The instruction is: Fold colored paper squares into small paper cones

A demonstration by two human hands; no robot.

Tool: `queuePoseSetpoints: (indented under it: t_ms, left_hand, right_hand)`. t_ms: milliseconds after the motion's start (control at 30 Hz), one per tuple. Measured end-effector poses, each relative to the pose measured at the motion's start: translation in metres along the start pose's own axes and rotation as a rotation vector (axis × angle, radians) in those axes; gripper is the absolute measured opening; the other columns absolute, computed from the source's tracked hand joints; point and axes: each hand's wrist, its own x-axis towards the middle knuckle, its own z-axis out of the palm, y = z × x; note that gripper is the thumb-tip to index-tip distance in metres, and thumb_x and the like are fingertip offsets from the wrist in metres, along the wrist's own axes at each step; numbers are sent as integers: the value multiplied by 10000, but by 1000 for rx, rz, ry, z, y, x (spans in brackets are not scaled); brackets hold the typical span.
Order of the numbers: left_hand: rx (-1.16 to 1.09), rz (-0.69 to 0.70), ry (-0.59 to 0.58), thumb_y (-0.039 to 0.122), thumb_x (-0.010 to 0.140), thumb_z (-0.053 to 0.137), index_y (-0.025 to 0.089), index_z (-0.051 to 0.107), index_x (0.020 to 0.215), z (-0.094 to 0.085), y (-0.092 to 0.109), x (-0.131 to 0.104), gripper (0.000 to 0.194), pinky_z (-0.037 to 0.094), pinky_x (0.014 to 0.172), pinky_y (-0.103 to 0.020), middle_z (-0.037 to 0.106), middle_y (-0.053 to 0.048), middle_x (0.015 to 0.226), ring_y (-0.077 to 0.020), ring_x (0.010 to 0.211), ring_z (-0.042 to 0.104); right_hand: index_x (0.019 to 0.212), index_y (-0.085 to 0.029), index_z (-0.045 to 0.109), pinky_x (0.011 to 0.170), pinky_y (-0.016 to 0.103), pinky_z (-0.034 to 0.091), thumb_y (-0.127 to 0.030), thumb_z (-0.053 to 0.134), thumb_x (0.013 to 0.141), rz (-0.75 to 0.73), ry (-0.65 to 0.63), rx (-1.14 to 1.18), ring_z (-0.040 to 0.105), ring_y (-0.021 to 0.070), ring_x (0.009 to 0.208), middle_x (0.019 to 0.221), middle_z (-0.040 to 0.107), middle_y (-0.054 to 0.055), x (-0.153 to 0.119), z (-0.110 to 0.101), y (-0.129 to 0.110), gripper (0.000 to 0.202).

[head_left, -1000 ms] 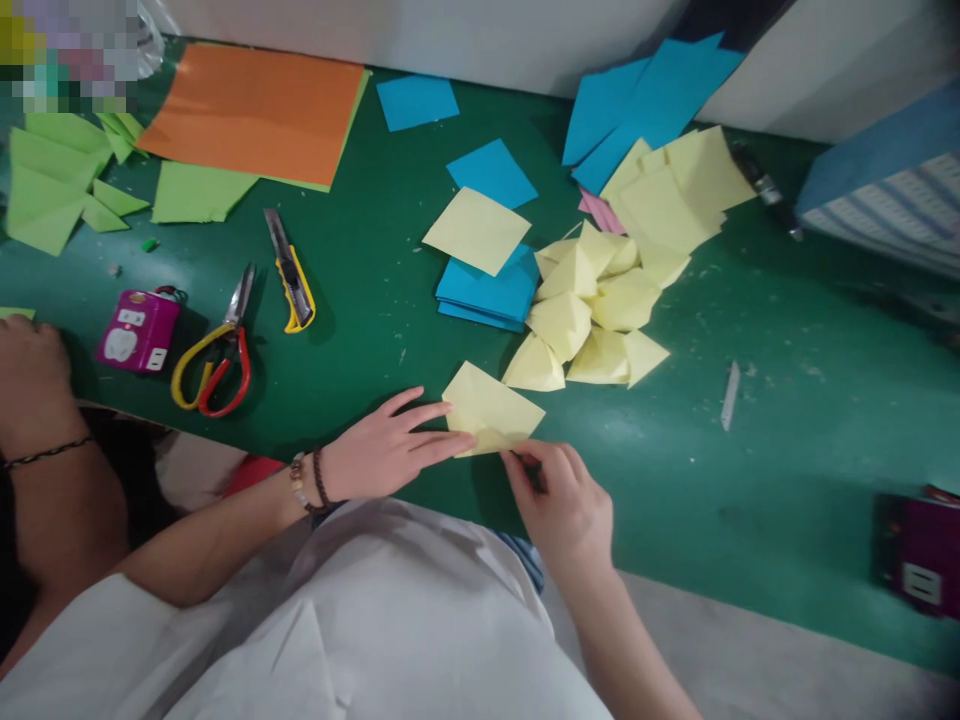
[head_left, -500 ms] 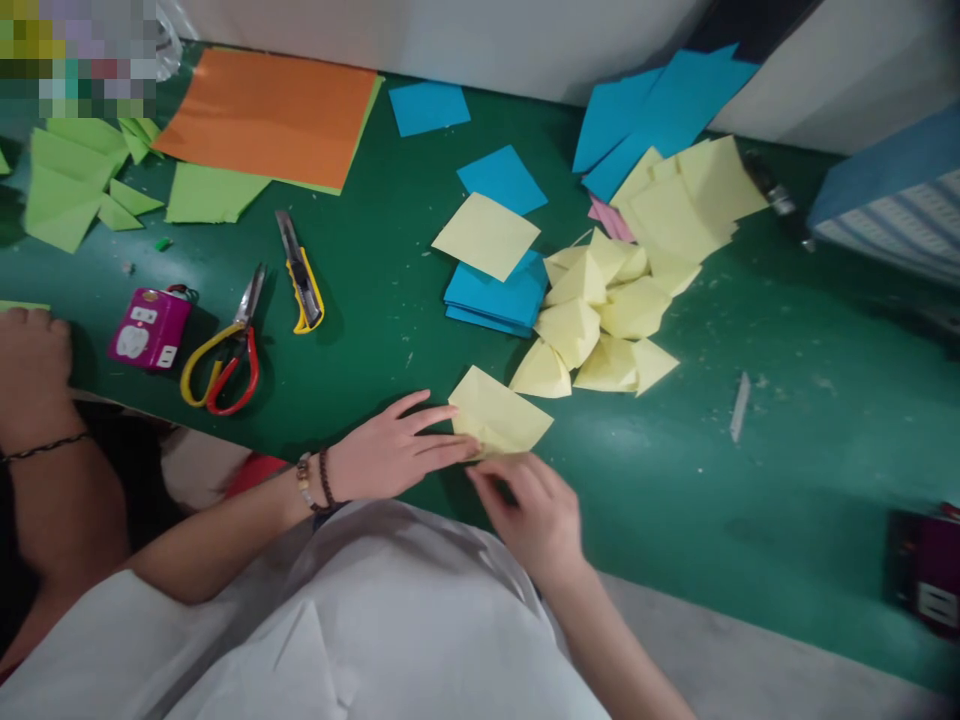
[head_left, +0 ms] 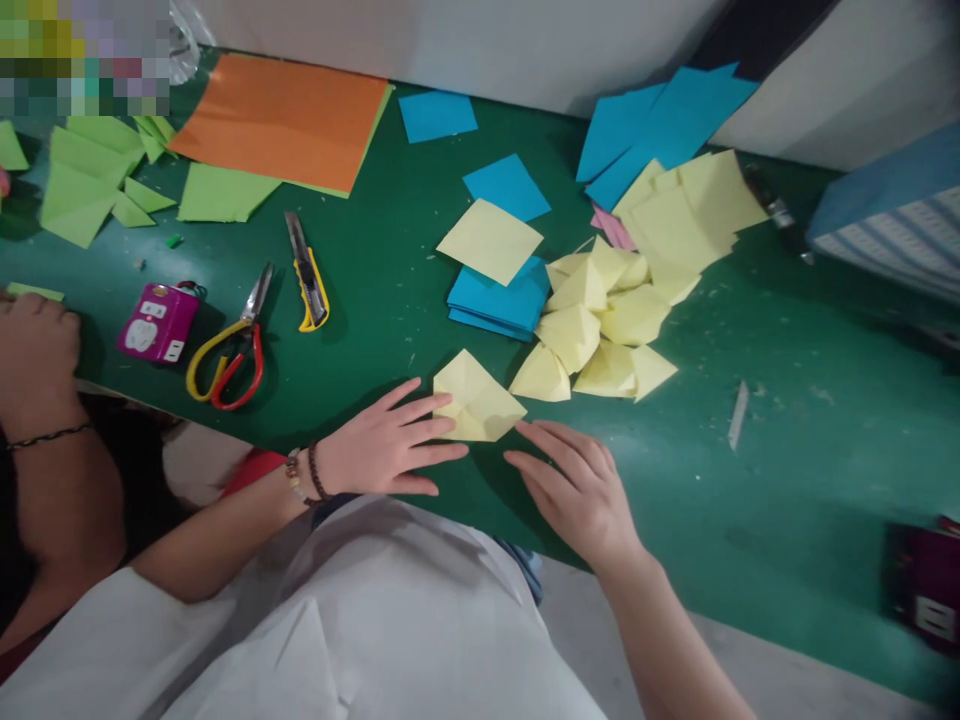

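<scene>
Pale yellow paper (head_left: 484, 400) lies on the worktop (head_left: 375, 280), its left edge beneath the spread, flat fingers of your left hand (head_left: 367, 450), which grip nothing; your right hand (head_left: 589, 490) has its fingers parted, loosely bent and unclenched, tips at the sheet's right side. Folded yellow pieces (head_left: 568, 335) sit just beyond your right fingers, and scissors (head_left: 244, 327) lie left of your left ones

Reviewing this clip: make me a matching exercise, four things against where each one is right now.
1. scissors
2. left hand
3. orange sheet
4. blue stack

A. partly covering green paper
B. partly under a flat yellow sheet
C. touching a creased yellow sheet
D. between purple box and utility knife

Pairs: 1-D, 2-C, 3-A, 4-B
</scene>
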Motion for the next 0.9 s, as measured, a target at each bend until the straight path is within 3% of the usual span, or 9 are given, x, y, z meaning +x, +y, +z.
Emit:
queuePoseSetpoints:
  t_ms: [167,300,433,567,733,900]
  left_hand:
    - [-23,46,8,529,916,532,199,625,1232,1,-7,-3,466,221,1180,-510,634,-87,1250,-277,1361,411]
    - [-51,89,30,524,901,560,207,673,1146,1,-13,-5,416,194,1193,-521,640,-86,1262,-277,1357,426]
    - [-10,57,45,560,902,536,229,625,1230,0,-9,-5,475,223,1178,-535,622,-83,1292,-285,1366,413]
    - [56,52,30,571,923,483,240,599,1256,3,-1,-7,484,207,1171,-574,549,-53,1395,-309,1405,347]
    - [69,117,65,500,963,449,131,606,1236,11,3,-7,485,277,1178,-448,559,-79,1388,-253,1370,409]
    - [35,151,58,469,952,490,203,639,1167,12,1,-5,373,314,1152,-463,573,-85,1366,-233,1341,451]
  right_hand:
    - [1157,-266,634,869,347,483,-93,588,865,-1,28,-111,594,206,1078,1152,682,66,5,5,9,343]
    - [1115,-306,659,861,329,473,-123,603,870,-38,29,-124,589,188,1063,1140,698,25,10,9,13,311]
    - [1055,-289,679,903,355,470,-143,622,868,-91,20,-50,572,200,1130,1145,705,17,11,4,0,244]
    - [1057,-252,686,934,363,463,-122,601,882,-151,-42,82,576,195,1117,1025,736,3,7,-4,-19,234]
    - [1009,-241,687,856,355,470,-123,573,904,-57,-57,234,611,183,964,897,741,-4,10,-1,-22,196]
    - [998,-223,688,784,343,474,-142,593,893,-1,-37,260,603,182,861,837,713,16,22,6,-15,162]
